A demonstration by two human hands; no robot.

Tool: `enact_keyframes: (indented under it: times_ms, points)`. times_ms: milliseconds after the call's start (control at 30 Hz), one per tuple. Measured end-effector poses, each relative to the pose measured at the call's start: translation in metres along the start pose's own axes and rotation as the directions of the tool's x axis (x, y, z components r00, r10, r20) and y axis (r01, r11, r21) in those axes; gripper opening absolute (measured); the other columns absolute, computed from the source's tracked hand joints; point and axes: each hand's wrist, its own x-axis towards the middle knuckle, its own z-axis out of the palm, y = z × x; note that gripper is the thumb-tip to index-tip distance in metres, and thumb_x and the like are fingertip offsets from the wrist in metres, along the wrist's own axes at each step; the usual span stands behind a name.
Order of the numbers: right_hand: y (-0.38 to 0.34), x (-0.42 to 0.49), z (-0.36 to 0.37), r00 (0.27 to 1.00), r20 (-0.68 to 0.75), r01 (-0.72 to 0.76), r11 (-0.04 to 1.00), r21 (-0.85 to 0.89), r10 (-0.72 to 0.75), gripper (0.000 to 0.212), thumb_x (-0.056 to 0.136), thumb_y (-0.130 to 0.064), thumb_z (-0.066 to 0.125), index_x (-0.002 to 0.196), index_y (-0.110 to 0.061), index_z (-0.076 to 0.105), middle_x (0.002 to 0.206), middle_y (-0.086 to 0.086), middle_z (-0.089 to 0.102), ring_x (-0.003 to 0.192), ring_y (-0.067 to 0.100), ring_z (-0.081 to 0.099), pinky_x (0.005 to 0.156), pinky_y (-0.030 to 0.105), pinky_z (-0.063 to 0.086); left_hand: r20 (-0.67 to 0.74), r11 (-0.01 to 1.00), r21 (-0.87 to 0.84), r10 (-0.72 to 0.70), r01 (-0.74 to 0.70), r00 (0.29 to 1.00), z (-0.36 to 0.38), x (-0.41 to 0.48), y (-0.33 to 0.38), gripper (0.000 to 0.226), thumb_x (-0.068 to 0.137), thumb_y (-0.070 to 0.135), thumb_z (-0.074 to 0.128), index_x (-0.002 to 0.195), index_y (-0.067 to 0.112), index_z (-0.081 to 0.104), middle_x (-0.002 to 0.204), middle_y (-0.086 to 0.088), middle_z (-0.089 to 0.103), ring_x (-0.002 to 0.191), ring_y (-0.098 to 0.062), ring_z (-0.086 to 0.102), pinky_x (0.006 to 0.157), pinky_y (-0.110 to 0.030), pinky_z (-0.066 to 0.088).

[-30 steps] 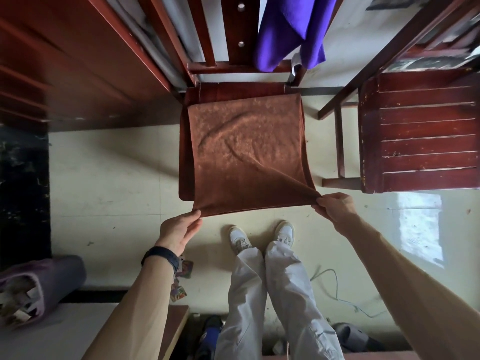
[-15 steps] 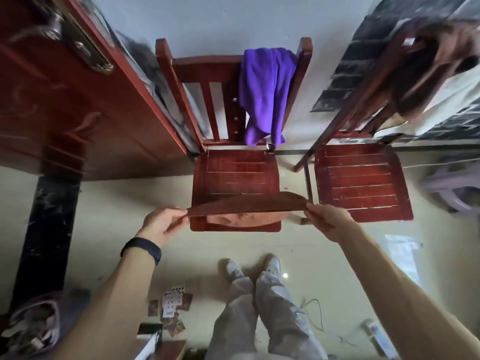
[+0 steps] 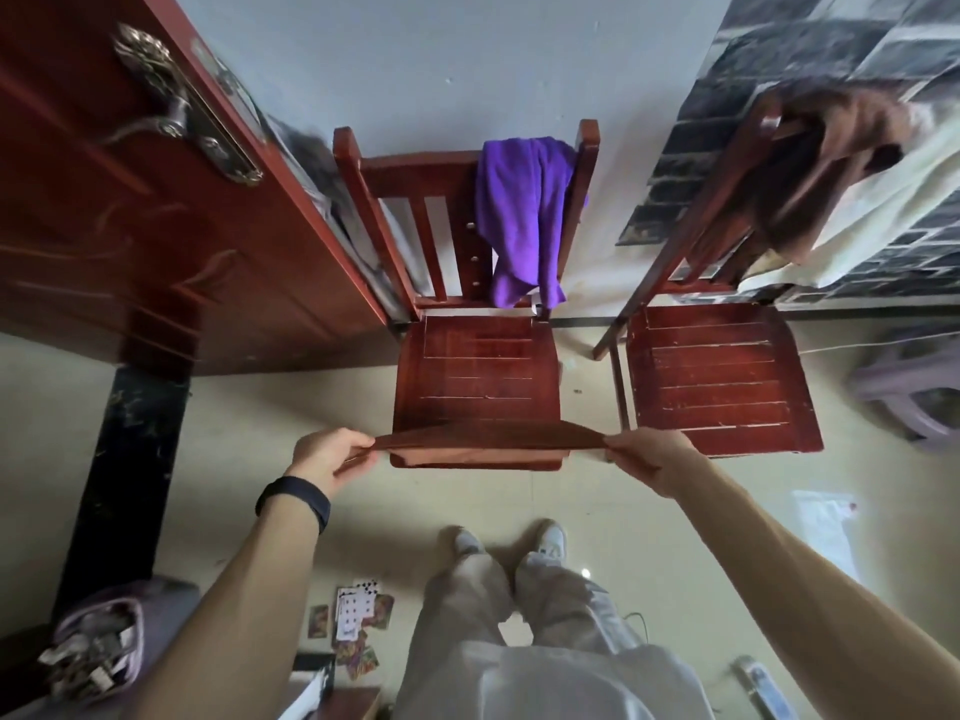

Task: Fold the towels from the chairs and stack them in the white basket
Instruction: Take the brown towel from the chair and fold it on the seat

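Observation:
I hold a brown towel (image 3: 488, 438) stretched flat and seen edge-on, just above the front edge of the middle wooden chair (image 3: 478, 371). My left hand (image 3: 332, 454) pinches its left end and my right hand (image 3: 647, 457) grips its right end. A purple towel (image 3: 524, 220) hangs over that chair's backrest. On the right chair (image 3: 722, 387), a brown towel (image 3: 831, 163) and a cream towel (image 3: 893, 210) are draped over the backrest. No white basket is in view.
A red wooden door (image 3: 156, 210) with a metal handle stands open at the left. Playing cards (image 3: 353, 615) lie on the floor by my feet. A purple bag (image 3: 98, 646) sits at lower left, a grey plastic stool (image 3: 914, 392) at far right.
The brown towel came up off the chair seat, where it lay spread one second ago, and now hangs taut between both hands. My view tilted up toward the backrests.

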Motion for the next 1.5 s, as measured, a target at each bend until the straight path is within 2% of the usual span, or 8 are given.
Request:
enact_keyframes:
  times_ms: [167,267,467,633,833,1000,1267,1500]
  points:
    - [-0.011,-0.014,0.014,0.999,0.035,-0.005,0.999,-0.033,0.006,0.027,0.083,0.006,0.073,0.108,0.011,0.065,0.083,0.019,0.071,0.056,0.016,0.069,0.051,0.023,0.059,-0.039,0.995,-0.096,-0.017,0.013,0.999,-0.003,0.011,0.009,0.010,0.086,-0.006,0.062,0.096,-0.006,0.063,0.086,-0.020,0.067,0.069,-0.023,0.066,0.055,-0.026,0.060]
    - [-0.019,-0.012,0.035,0.999,0.048,0.014,0.996,0.087,-0.019,0.026,0.083,0.002,0.073,0.108,0.005,0.066,0.066,0.008,0.067,0.056,0.015,0.069,0.088,0.039,0.060,0.039,0.984,-0.171,-0.041,0.048,0.998,-0.004,0.021,0.029,0.005,0.088,-0.001,0.060,0.092,-0.005,0.061,0.083,-0.017,0.066,0.070,-0.021,0.067,0.048,-0.023,0.058]
    - [-0.031,-0.033,0.072,0.995,0.094,-0.007,0.980,0.199,-0.012,0.022,0.092,0.003,0.064,0.113,0.008,0.060,0.088,0.014,0.064,0.076,0.025,0.065,0.100,0.036,0.054,0.146,0.967,-0.252,0.017,0.021,0.989,-0.011,0.033,0.080,0.015,0.096,-0.003,0.053,0.086,0.007,0.056,0.083,-0.011,0.060,0.076,-0.019,0.064,0.058,-0.023,0.060]
    - [-0.041,-0.041,0.081,0.998,0.049,0.025,0.957,0.290,-0.041,0.031,0.092,0.009,0.060,0.123,0.005,0.060,0.113,0.016,0.061,0.088,0.020,0.065,0.056,0.023,0.059,0.182,0.975,-0.220,0.010,0.031,0.983,-0.017,0.049,0.089,0.018,0.094,-0.009,0.054,0.087,0.008,0.056,0.096,-0.002,0.058,0.078,-0.016,0.063,0.079,-0.021,0.054]
    - [-0.018,-0.038,0.079,0.999,-0.041,-0.010,0.989,0.147,0.016,0.032,0.092,0.010,0.057,0.122,0.001,0.064,0.114,0.016,0.062,0.122,0.036,0.059,0.070,0.027,0.063,0.208,0.981,-0.180,-0.031,0.070,0.978,-0.026,0.062,0.073,0.017,0.089,-0.013,0.058,0.091,0.004,0.060,0.104,-0.002,0.061,0.093,-0.021,0.065,0.084,-0.028,0.052]
    - [0.013,-0.032,0.070,0.991,-0.133,-0.003,0.994,0.112,0.018,0.011,0.089,0.010,0.061,0.098,0.004,0.065,0.095,0.021,0.065,0.073,0.020,0.066,0.044,0.019,0.054,0.125,0.988,-0.124,-0.081,0.096,0.989,-0.027,0.069,0.050,0.017,0.087,-0.013,0.061,0.096,0.002,0.062,0.107,-0.008,0.063,0.099,-0.026,0.066,0.071,-0.025,0.059]
    - [-0.023,-0.016,0.075,0.999,-0.045,-0.014,0.962,0.273,0.028,0.016,0.087,0.005,0.065,0.102,0.000,0.067,0.113,0.013,0.068,0.105,0.026,0.069,0.068,0.033,0.063,0.096,0.987,-0.160,-0.007,0.022,0.995,0.002,0.067,0.064,0.011,0.088,-0.006,0.062,0.093,0.003,0.063,0.082,-0.014,0.065,0.072,-0.022,0.066,0.058,-0.027,0.061]
    - [-0.071,-0.019,0.098,0.987,-0.084,0.150,0.969,0.197,-0.135,0.020,0.087,0.004,0.064,0.107,0.000,0.067,0.085,0.013,0.064,0.068,0.018,0.067,0.052,0.023,0.059,0.126,0.975,-0.219,0.076,-0.047,0.989,0.024,0.076,0.109,0.010,0.089,-0.002,0.062,0.093,0.008,0.062,0.086,-0.012,0.066,0.075,-0.019,0.068,0.056,-0.024,0.060]
